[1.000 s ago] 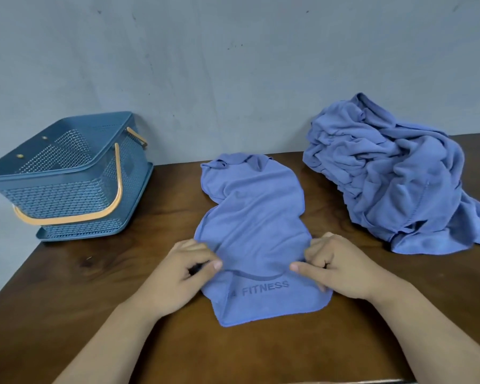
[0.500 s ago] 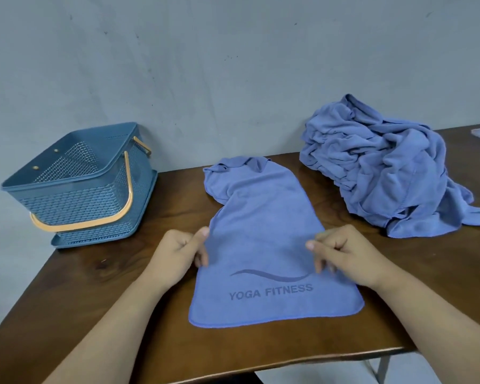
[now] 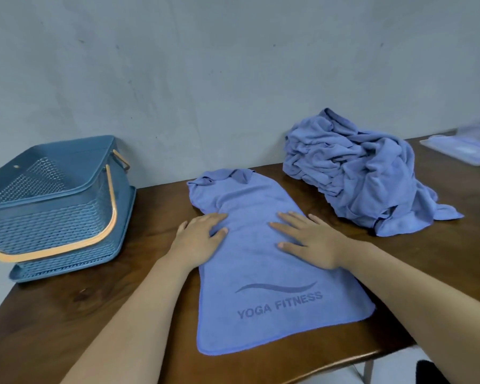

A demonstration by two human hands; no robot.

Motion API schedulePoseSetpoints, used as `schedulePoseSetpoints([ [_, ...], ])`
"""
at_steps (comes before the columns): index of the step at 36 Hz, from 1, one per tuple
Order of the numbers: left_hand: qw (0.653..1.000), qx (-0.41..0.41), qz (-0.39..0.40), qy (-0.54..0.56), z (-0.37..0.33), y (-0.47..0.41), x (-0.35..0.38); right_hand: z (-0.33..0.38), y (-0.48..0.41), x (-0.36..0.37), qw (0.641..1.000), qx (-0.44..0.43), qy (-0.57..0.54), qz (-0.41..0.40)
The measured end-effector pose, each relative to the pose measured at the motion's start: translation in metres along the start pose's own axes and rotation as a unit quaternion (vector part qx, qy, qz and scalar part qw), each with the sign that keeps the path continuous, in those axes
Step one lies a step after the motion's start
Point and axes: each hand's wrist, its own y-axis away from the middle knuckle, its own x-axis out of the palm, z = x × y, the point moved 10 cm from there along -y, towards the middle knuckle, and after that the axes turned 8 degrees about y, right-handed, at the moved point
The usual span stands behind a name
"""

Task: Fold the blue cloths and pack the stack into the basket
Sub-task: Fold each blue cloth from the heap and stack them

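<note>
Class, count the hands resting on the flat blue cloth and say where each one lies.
2. The left hand presses the cloth's left edge; the right hand lies flat right of centre.

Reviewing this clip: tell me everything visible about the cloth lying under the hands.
The spread cloth is light blue, soft and towel-like, with a stitched hem. It lies unfolded, lengthwise on the wooden table, its near end flat and printed with a darker wave line and YOGA FITNESS, its far end bunched by the wall. The left hand presses flat at its left edge and the right hand on its middle, fingers straight.
</note>
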Motion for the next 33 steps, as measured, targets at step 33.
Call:
schedulePoseSetpoints([
  [33,0.999,0.017,0.039,0.029,-0.004,0.02,-0.007,-0.024,-0.061,-0.061,0.982,-0.024,-0.036,-0.185],
])
